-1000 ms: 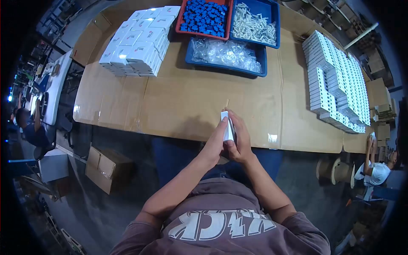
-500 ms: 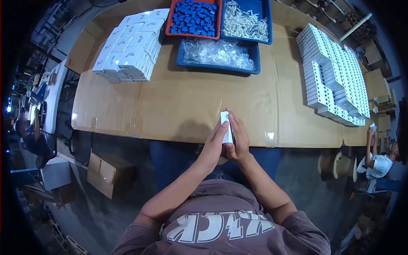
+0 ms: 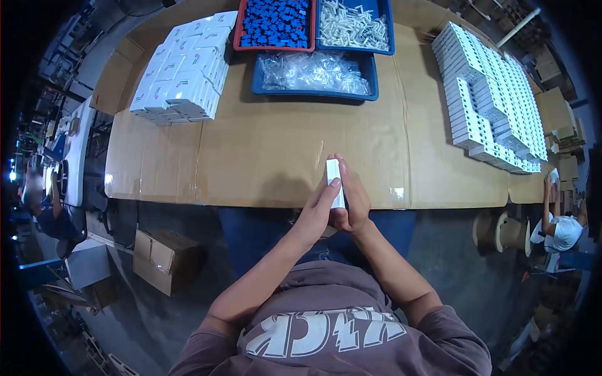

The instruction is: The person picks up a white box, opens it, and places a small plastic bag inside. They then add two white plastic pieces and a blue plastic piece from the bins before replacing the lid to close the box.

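Both my hands hold one small white box (image 3: 333, 175) upright over the near edge of the cardboard-covered table (image 3: 269, 150). My left hand (image 3: 318, 210) presses its left side with the fingers stretched up along it. My right hand (image 3: 353, 199) wraps the right side and the bottom. The box's far end sticks out above my fingertips.
White boxes are stacked at the far left (image 3: 182, 69) and in long rows at the right (image 3: 489, 94). A red tray of blue parts (image 3: 274, 24), a blue tray of white parts (image 3: 354, 25) and a blue tray of clear bags (image 3: 313, 74) stand at the back. Another person (image 3: 558, 232) works at the right; a carton (image 3: 166, 260) lies on the floor.
My hands keep the same hold on the white box. The view has tilted a little, so the trays and stacks sit higher in the picture.
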A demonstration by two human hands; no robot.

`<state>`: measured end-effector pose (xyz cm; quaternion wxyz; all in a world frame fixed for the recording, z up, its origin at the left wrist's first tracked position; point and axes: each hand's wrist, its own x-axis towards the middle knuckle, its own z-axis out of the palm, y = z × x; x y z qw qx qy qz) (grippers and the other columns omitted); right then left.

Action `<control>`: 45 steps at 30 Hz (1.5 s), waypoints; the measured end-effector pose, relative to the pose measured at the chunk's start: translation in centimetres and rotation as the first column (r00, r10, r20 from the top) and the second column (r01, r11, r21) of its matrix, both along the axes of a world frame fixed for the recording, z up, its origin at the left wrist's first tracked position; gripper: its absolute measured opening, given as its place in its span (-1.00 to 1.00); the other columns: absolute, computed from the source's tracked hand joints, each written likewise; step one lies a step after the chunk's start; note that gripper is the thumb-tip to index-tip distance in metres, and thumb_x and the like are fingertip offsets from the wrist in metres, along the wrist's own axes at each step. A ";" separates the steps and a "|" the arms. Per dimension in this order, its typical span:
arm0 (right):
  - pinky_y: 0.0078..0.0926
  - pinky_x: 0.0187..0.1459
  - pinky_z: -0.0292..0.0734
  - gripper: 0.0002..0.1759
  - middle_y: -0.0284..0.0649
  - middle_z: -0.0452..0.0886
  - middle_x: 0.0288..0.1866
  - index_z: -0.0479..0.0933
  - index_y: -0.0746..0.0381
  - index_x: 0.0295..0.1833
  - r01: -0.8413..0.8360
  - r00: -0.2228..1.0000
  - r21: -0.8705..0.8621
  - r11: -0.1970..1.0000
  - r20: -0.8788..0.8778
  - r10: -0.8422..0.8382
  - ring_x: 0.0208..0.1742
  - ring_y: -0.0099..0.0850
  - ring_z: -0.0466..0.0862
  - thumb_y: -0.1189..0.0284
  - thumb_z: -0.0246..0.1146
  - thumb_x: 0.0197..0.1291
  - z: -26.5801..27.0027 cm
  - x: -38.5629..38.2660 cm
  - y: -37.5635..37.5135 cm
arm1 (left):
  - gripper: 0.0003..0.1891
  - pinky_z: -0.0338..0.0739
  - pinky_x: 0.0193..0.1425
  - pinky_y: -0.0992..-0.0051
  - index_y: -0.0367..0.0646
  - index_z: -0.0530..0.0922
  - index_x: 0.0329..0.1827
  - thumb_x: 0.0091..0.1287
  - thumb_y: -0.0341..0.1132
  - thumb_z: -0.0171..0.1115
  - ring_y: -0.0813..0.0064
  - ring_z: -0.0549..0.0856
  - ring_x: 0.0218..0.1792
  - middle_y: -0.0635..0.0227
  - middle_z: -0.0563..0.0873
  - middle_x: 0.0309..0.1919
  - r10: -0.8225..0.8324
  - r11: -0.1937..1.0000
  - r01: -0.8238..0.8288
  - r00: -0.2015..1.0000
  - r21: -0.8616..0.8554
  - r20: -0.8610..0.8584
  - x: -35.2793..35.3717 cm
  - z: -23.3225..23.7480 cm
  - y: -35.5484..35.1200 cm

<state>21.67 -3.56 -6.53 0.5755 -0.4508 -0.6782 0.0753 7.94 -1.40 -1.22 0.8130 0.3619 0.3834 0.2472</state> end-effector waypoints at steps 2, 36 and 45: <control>0.07 0.43 0.51 -0.20 0.50 0.48 0.43 0.34 0.65 0.51 -0.001 1.000 -0.011 1.000 0.004 0.001 0.45 0.34 0.57 0.04 -0.06 0.65 -0.2 -0.2 0.0 | -0.33 0.41 0.44 0.49 -0.17 0.18 0.75 0.73 0.02 -0.03 0.56 0.49 0.37 0.33 0.51 0.42 0.019 1.000 -0.019 1.000 -0.011 0.009 0.1 0.3 0.1; 0.00 0.41 0.56 -0.22 0.47 0.52 0.41 0.33 0.67 0.49 -0.001 1.000 -0.086 0.996 0.018 0.003 0.41 0.31 0.61 0.08 -0.25 0.72 -1.3 -0.7 -0.4 | -0.32 0.47 0.09 0.60 -0.13 0.19 0.73 0.72 0.08 -0.02 0.66 0.52 0.06 0.42 0.52 0.20 0.188 0.980 -0.187 0.982 0.066 -0.003 1.1 -1.9 -0.9; -0.01 0.39 0.59 -0.23 0.44 0.54 0.40 0.36 0.66 0.48 0.009 1.000 -0.084 0.996 0.020 -0.007 0.40 0.29 0.62 0.08 -0.27 0.73 -1.3 -0.8 -0.3 | -0.32 0.36 0.46 0.48 -0.22 0.15 0.74 0.74 0.03 -0.07 0.50 0.45 0.39 0.27 0.46 0.43 0.222 0.974 -0.222 0.975 0.035 0.020 1.4 -0.7 -1.0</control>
